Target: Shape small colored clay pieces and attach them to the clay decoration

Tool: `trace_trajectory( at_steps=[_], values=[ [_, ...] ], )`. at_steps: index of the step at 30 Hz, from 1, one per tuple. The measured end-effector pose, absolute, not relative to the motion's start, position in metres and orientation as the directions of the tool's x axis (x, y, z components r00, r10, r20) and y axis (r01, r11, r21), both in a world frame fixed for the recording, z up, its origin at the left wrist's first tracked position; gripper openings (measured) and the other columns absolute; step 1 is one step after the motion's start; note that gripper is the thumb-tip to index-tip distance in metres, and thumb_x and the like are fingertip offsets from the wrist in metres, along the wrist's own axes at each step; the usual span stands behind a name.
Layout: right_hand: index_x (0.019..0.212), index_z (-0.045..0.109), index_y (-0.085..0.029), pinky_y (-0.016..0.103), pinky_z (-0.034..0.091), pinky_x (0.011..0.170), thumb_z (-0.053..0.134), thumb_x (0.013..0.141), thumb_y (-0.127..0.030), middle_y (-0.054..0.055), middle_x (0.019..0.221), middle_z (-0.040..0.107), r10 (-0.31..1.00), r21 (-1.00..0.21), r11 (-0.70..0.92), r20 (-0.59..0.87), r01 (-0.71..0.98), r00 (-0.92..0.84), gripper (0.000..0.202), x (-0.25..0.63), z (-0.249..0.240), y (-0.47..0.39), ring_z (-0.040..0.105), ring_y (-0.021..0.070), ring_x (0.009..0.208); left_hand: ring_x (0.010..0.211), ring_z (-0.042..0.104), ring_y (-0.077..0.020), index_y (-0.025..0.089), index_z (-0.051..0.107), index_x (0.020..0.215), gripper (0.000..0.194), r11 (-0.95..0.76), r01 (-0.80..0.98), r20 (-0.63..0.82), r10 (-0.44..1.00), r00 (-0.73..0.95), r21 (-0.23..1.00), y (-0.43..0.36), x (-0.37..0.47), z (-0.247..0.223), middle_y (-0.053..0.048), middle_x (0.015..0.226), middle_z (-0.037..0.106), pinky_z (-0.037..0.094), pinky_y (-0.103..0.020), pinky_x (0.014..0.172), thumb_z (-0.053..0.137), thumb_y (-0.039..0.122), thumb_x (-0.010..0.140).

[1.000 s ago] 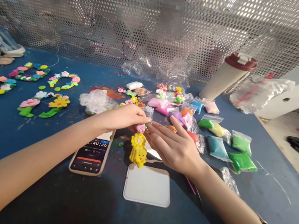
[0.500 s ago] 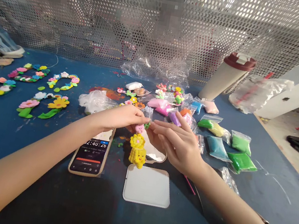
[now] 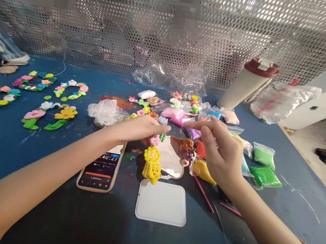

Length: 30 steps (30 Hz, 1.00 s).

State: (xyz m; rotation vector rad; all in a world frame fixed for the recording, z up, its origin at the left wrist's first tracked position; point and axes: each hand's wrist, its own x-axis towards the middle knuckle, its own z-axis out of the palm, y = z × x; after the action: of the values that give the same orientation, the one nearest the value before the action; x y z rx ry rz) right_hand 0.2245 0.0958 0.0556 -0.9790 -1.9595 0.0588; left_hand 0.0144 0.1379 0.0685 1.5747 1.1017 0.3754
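My left hand grips the upper left edge of a small mirror, its thumb stretched out near a green clay piece. Down the mirror's left side run a pink clay figure, a yellow clay flower and a yellow clay character with a face. Orange-brown and purple clay pieces decorate the right side. To the right, my right hand is apart from the mirror, index finger stretched out above bagged clay and lower fingers curled. Nothing shows in it. A white rectangular plate lies just in front.
A phone lies left of the mirror. Clay-decorated rings are at the left. Bags of coloured clay, a tumbler and a plastic bag stand to the right. Pink sticks lie near my right wrist; perforated metal rises behind.
My right hand has moved right, away from the mirror's top and my left hand, uncovering the mirror's right side and a yellow clay bag. My left hand has stayed nearly in place.
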Motion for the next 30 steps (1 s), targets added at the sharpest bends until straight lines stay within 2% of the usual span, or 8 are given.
trace_trajectory(
  at_steps=[2, 4, 7, 14, 20, 26, 30],
  values=[
    [0.098, 0.057, -0.023, 0.042, 0.051, 0.091, 0.039, 0.096, -0.016, 0.004, 0.086, 0.070, 0.596, -0.337, 0.760, 0.703, 0.556, -0.388, 0.020, 0.225, 0.055, 0.093, 0.066, 0.0197, 0.086, 0.061, 0.058, -0.0165, 0.018, 0.056, 0.060, 0.046, 0.082, 0.428, -0.316, 0.799, 0.511, 0.900, 0.138, 0.014, 0.067, -0.003, 0.062, 0.062, 0.043, -0.028, 0.059, 0.054, 0.059, 0.081],
    [0.101, 0.051, -0.022, 0.037, 0.055, 0.078, 0.039, 0.095, -0.014, 0.007, 0.089, 0.066, 0.484, -0.256, 0.856, 0.701, 0.448, -0.524, 0.016, 0.222, 0.052, 0.091, 0.064, 0.0208, 0.089, 0.061, 0.059, -0.0166, 0.018, 0.056, 0.066, 0.047, 0.112, 0.413, -0.326, 0.804, 0.497, 0.904, 0.139, 0.014, 0.065, -0.004, 0.064, 0.064, 0.044, -0.028, 0.059, 0.050, 0.062, 0.083],
    [0.103, 0.042, -0.021, 0.036, 0.056, 0.072, 0.040, 0.094, -0.016, 0.009, 0.093, 0.061, 0.384, -0.206, 0.916, 0.694, 0.343, -0.609, 0.010, 0.216, 0.043, 0.089, 0.062, 0.0216, 0.089, 0.060, 0.059, -0.0153, 0.019, 0.055, 0.070, 0.048, 0.138, 0.397, -0.335, 0.809, 0.484, 0.907, 0.141, 0.013, 0.062, -0.002, 0.064, 0.064, 0.044, -0.028, 0.059, 0.048, 0.065, 0.083],
    [0.115, 0.030, -0.020, 0.043, 0.056, 0.076, 0.041, 0.093, -0.013, 0.016, 0.108, 0.057, 0.386, -0.214, 0.915, 0.712, 0.342, -0.586, 0.025, 0.206, 0.024, 0.092, 0.062, 0.0244, 0.099, 0.060, 0.059, -0.0142, 0.017, 0.057, 0.070, 0.050, 0.142, 0.376, -0.329, 0.801, 0.499, 0.916, 0.141, 0.012, 0.064, -0.003, 0.067, 0.066, 0.044, -0.027, 0.060, 0.050, 0.065, 0.083],
    [0.117, 0.030, -0.019, 0.044, 0.057, 0.077, 0.043, 0.092, -0.011, 0.016, 0.106, 0.057, 0.388, -0.215, 0.916, 0.693, 0.338, -0.608, 0.029, 0.207, 0.021, 0.093, 0.060, 0.0259, 0.102, 0.060, 0.058, -0.0140, 0.017, 0.056, 0.070, 0.051, 0.143, 0.364, -0.325, 0.797, 0.509, 0.920, 0.140, 0.012, 0.064, -0.002, 0.065, 0.064, 0.042, -0.026, 0.059, 0.050, 0.066, 0.082],
    [0.121, 0.031, -0.018, 0.056, 0.048, 0.094, 0.043, 0.093, -0.012, 0.018, 0.112, 0.056, 0.361, -0.185, 0.928, 0.665, 0.324, -0.654, 0.032, 0.206, 0.021, 0.094, 0.058, 0.0276, 0.109, 0.059, 0.056, -0.0132, 0.016, 0.056, 0.071, 0.050, 0.144, 0.364, -0.323, 0.805, 0.498, 0.920, 0.140, 0.012, 0.065, 0.000, 0.065, 0.063, 0.042, -0.026, 0.059, 0.053, 0.065, 0.079],
    [0.119, 0.034, -0.020, 0.049, 0.052, 0.088, 0.043, 0.093, -0.014, 0.020, 0.122, 0.053, 0.426, -0.301, 0.904, 0.685, 0.303, -0.592, 0.028, 0.207, 0.026, 0.089, 0.055, 0.0279, 0.115, 0.062, 0.059, -0.0149, 0.016, 0.058, 0.072, 0.050, 0.155, 0.361, -0.333, 0.795, 0.507, 0.920, 0.139, 0.012, 0.064, -0.003, 0.068, 0.066, 0.043, -0.027, 0.061, 0.053, 0.065, 0.078]
  ],
)
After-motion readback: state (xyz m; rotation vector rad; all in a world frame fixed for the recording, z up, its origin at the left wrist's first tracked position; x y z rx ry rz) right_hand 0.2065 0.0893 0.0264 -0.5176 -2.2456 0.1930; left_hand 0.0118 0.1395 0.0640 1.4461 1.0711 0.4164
